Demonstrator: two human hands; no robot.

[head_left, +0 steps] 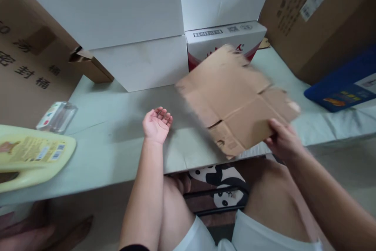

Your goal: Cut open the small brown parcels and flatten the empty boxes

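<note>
A flattened brown cardboard piece (232, 90) with creases and torn edges is held up over the light green table (126, 141), slightly blurred. My right hand (283, 137) grips its lower right edge, thumb on top. To the left of the cardboard, my left hand (158, 125) is palm up above the table with its fingers loosely curled and apart, touching nothing. The cardboard partly covers a white and red box (226, 33) standing behind it.
Large white boxes (141, 63) stand at the back. Brown cartons rise at the left (38, 59) and right (317, 27). A yellow bottle (38, 157) and a clear plastic box (58, 117) lie at left; a blue package (346, 82) is at right.
</note>
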